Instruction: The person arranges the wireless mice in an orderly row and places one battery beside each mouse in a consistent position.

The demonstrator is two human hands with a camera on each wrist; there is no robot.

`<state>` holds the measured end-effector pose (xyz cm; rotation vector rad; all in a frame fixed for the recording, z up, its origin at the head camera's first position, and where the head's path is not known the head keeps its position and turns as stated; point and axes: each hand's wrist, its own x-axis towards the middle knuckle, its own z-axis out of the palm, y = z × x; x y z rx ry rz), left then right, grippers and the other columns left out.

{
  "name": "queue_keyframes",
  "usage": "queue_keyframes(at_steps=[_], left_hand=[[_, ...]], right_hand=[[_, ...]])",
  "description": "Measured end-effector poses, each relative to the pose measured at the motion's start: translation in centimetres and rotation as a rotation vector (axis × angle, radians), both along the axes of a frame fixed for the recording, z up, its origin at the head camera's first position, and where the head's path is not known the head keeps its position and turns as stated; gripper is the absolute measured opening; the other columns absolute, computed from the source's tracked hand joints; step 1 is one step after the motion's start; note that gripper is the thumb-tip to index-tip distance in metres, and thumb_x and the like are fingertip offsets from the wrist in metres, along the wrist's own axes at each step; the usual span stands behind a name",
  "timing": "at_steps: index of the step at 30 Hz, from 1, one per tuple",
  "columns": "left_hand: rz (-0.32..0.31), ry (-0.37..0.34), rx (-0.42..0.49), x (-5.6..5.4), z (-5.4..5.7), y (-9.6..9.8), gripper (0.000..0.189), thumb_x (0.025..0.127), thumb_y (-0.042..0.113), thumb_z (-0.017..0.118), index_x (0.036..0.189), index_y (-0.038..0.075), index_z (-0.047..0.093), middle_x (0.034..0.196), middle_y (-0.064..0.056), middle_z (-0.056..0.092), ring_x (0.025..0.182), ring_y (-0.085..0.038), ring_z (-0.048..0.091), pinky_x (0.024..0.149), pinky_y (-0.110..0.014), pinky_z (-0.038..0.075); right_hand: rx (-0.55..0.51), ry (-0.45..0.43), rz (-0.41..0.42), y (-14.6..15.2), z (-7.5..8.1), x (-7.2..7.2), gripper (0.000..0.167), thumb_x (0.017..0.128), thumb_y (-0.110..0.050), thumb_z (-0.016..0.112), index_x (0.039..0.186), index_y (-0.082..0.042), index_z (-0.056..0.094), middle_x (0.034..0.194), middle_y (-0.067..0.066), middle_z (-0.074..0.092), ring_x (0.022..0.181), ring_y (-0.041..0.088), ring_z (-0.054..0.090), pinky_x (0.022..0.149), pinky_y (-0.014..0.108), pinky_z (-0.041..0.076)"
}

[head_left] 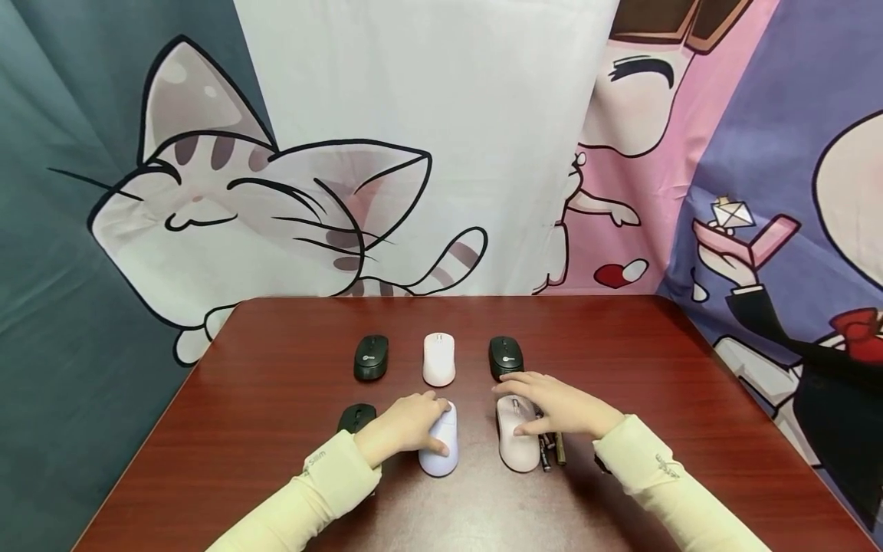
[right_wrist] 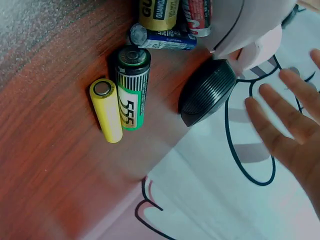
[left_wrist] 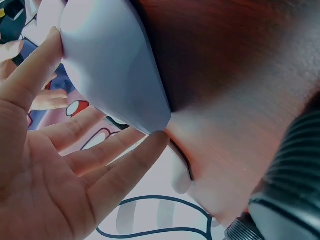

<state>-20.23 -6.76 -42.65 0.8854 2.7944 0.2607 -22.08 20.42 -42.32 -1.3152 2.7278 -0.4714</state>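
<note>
My left hand (head_left: pixel 400 426) reaches over a lavender computer mouse (head_left: pixel 438 464) on the table. In the left wrist view its thumb lies at the mouse's side, and an extended fingertip rests at one end. Above a pale, slightly pinkish mouse (head_left: pixel 517 456) hovers my right hand (head_left: pixel 566 403), its fingers spread and holding nothing. Several batteries stand beside that mouse; the right wrist view shows a yellow one (right_wrist: pixel 106 112), a green and black one (right_wrist: pixel 132 95), a gold one (right_wrist: pixel 159 20), a blue one (right_wrist: pixel 167 40) and a red one (right_wrist: pixel 197 17).
Farther back on the reddish-brown table (head_left: pixel 276 330) sit a black mouse (head_left: pixel 371 357), a white mouse (head_left: pixel 438 359) and another black mouse (head_left: pixel 506 356). A third black mouse (head_left: pixel 356 416) is partly hidden by my left arm. Printed cloth (head_left: pixel 428 77) hangs behind the table.
</note>
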Motion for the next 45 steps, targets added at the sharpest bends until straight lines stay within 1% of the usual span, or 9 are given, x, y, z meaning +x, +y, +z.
queue_keyframes(at_steps=[7, 14, 20, 26, 30, 33, 37, 40, 45], left_hand=[[-0.009, 0.019, -0.038, 0.0, 0.4, 0.2, 0.059, 0.066, 0.04, 0.082, 0.11, 0.007, 0.061, 0.101, -0.01, 0.06, 0.088, -0.028, 0.062, 0.07, -0.041, 0.05], [0.017, 0.055, -0.092, 0.3, 0.5, 0.8, 0.057, 0.065, 0.041, 0.083, 0.107, 0.008, 0.062, 0.1, -0.01, 0.063, 0.088, -0.029, 0.062, 0.069, -0.042, 0.051], [0.002, 0.086, -0.131, 0.2, 1.4, 1.9, 0.047, 0.069, 0.039, 0.081, 0.102, 0.011, 0.064, 0.094, -0.006, 0.065, 0.087, -0.026, 0.064, 0.066, -0.039, 0.052], [-0.104, 0.136, -0.01, -0.7, 2.3, 3.8, 0.038, 0.078, 0.034, 0.075, 0.107, 0.01, 0.066, 0.098, -0.004, 0.067, 0.088, -0.021, 0.065, 0.07, -0.033, 0.052], [-0.148, 0.17, 0.06, -1.2, 2.1, 5.7, 0.029, 0.081, 0.033, 0.073, 0.102, 0.014, 0.069, 0.096, 0.0, 0.067, 0.088, -0.018, 0.062, 0.07, -0.029, 0.05], [-0.148, 0.198, 0.097, -1.3, 1.6, 7.2, 0.022, 0.082, 0.033, 0.071, 0.098, 0.017, 0.07, 0.096, 0.003, 0.067, 0.088, -0.017, 0.061, 0.067, -0.028, 0.049], [-0.143, 0.239, 0.149, -1.4, 1.1, 9.2, 0.018, 0.084, 0.032, 0.069, 0.097, 0.02, 0.069, 0.096, 0.005, 0.068, 0.091, -0.014, 0.061, 0.07, -0.027, 0.05], [-0.156, 0.254, 0.171, -1.4, 0.7, 10.5, 0.015, 0.085, 0.03, 0.067, 0.097, 0.021, 0.069, 0.097, 0.006, 0.068, 0.091, -0.013, 0.062, 0.07, -0.026, 0.05], [-0.21, 0.256, 0.134, -1.6, 0.5, 12.6, 0.017, 0.083, 0.029, 0.069, 0.098, 0.02, 0.068, 0.096, 0.007, 0.068, 0.09, -0.01, 0.064, 0.072, -0.022, 0.05]], right_hand=[[-0.099, 0.068, -0.043, 1.0, 0.7, -0.1, 0.045, 0.087, -0.03, 0.066, 0.126, -0.011, 0.055, 0.127, 0.002, 0.057, 0.119, 0.019, 0.053, 0.098, 0.041, 0.043], [-0.236, 0.149, -0.087, 2.4, 0.9, -0.3, 0.028, 0.083, -0.013, 0.07, 0.11, -0.013, 0.062, 0.108, -0.002, 0.064, 0.104, 0.014, 0.058, 0.089, 0.036, 0.048], [-0.333, 0.171, -0.118, 3.6, 1.1, -0.7, 0.021, 0.083, -0.008, 0.069, 0.1, -0.018, 0.062, 0.098, -0.003, 0.064, 0.094, 0.011, 0.059, 0.082, 0.033, 0.049], [-0.398, 0.159, -0.178, 4.7, 1.2, -0.8, 0.024, 0.08, -0.003, 0.071, 0.093, -0.02, 0.061, 0.091, -0.003, 0.064, 0.086, 0.006, 0.058, 0.077, 0.026, 0.05], [-0.458, 0.152, -0.213, 5.5, 1.2, -0.9, 0.024, 0.078, 0.002, 0.071, 0.088, -0.016, 0.06, 0.085, -0.006, 0.062, 0.08, 0.005, 0.057, 0.074, 0.02, 0.048], [-0.492, 0.189, -0.282, 6.1, 1.2, -1.0, 0.024, 0.077, 0.004, 0.071, 0.084, -0.016, 0.058, 0.08, -0.007, 0.059, 0.075, 0.002, 0.055, 0.068, 0.017, 0.046], [-0.521, 0.277, -0.44, 6.8, 1.2, -1.1, 0.019, 0.079, 0.002, 0.069, 0.081, -0.013, 0.058, 0.075, -0.006, 0.059, 0.069, -0.002, 0.052, 0.06, 0.016, 0.043], [-0.552, 0.317, -0.543, 7.3, 1.1, -1.2, 0.015, 0.08, 0.001, 0.067, 0.082, -0.01, 0.058, 0.074, -0.003, 0.059, 0.066, -0.003, 0.05, 0.059, 0.013, 0.043], [-0.56, 0.343, -0.644, 8.0, 0.8, -1.3, 0.01, 0.083, -0.002, 0.066, 0.084, -0.008, 0.058, 0.073, 0.0, 0.059, 0.066, -0.004, 0.046, 0.06, 0.01, 0.038]])
